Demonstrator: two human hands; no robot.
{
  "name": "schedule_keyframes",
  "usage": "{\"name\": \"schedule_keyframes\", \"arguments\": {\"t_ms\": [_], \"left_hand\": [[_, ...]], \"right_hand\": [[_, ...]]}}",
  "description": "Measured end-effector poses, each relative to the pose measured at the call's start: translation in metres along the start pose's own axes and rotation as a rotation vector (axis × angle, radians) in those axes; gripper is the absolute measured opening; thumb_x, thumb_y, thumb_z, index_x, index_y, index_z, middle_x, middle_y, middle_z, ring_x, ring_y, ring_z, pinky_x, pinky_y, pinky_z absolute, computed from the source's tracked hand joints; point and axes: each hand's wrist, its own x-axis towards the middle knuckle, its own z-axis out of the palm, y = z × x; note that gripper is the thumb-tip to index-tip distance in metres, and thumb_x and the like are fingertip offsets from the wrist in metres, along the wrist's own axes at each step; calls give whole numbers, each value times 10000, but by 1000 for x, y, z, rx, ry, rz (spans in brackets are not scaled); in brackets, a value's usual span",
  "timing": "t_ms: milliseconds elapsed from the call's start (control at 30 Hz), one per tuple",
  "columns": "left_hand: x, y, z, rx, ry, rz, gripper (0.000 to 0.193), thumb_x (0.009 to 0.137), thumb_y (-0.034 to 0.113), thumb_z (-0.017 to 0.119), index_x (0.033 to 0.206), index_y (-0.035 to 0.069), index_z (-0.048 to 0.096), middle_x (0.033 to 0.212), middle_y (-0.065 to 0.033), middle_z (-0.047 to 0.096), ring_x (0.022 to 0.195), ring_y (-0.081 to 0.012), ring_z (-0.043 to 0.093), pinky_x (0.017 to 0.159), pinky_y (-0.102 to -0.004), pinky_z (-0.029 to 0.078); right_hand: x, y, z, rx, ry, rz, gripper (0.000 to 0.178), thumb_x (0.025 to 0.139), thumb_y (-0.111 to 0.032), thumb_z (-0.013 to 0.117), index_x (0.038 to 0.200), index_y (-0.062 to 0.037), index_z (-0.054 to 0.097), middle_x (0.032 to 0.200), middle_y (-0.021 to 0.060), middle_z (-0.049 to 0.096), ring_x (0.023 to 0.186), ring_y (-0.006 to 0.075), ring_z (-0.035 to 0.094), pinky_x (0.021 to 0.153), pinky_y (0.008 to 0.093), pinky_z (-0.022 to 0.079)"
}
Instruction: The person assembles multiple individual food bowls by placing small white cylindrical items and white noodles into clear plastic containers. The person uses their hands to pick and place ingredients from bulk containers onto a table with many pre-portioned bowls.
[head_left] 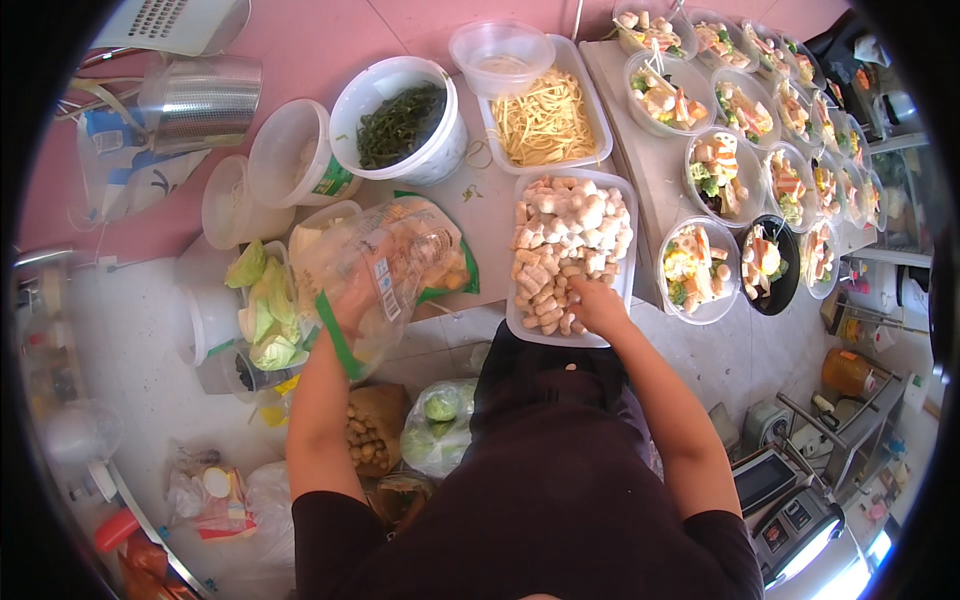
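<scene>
My left hand (352, 292) reaches into a clear plastic bag with green edges (400, 262). Its fingers are blurred behind the film, and I cannot make out what they touch. Yellow-orange food pieces (452, 272) show at the bag's far end. Over the near half of a white rectangular tray (626, 245), my right hand (600, 306) has its fingers curled down onto small pinkish-tan food pieces (550, 290). Short cylinders lie at the near side of this tray, with paler, rounder lumps (575, 215) heaped behind them.
Rows of clear bowls (699, 272) with mixed food fill the right side, one bowl black (768, 265). Behind stand a tub of dark green strips (400, 125) and a tray of yellow strips (545, 118). Cabbage leaves (270, 310) lie left; bagged produce (440, 425) sits below.
</scene>
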Motion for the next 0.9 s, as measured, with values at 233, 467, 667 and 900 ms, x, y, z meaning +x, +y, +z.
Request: {"name": "schedule_keyframes", "arguments": {"t_ms": [233, 467, 667, 900], "left_hand": [[-21, 0, -12, -328, 209, -52, 331, 881, 32, 612, 1207, 30, 553, 1190, -125, 617, 1032, -215, 615, 864, -332, 501], [-87, 61, -52, -557, 700, -52, 352, 894, -29, 601, 1232, 38, 531, 1250, -103, 569, 1084, -191, 581, 901, -316, 502], [-120, 159, -30, -613, 883, 207, 362, 856, -51, 622, 1198, 23, 528, 1284, -185, 545, 1100, -221, 582, 969, -364, 486], [-86, 181, 74, -1056, 219, 67, 350, 848, -70, 639, 1166, 31, 533, 1292, -160, 544, 1100, -196, 580, 945, -350, 502]], "right_hand": [[-14, -6, -6, -62, 23, -54, 265, 775, -143, 670, 1021, -157, 573, 915, 140, 660, 943, 369, 629, 771, 491, 517], [-15, 3, -26, 538, -189, 137, 407, 739, -81, 671, 1124, -144, 557, 979, 121, 624, 890, 338, 660, 772, 408, 553], [-39, -5, -50, 1503, -419, 276, 673, 799, 4, 587, 1429, -140, 397, 983, 51, 607, 960, 290, 671, 787, 387, 583], [-52, -5, -38, 1893, -554, 1, 574, 899, -222, 564, 1439, -128, 390, 1127, 87, 606, 1109, 336, 613, 979, 497, 489]]}}
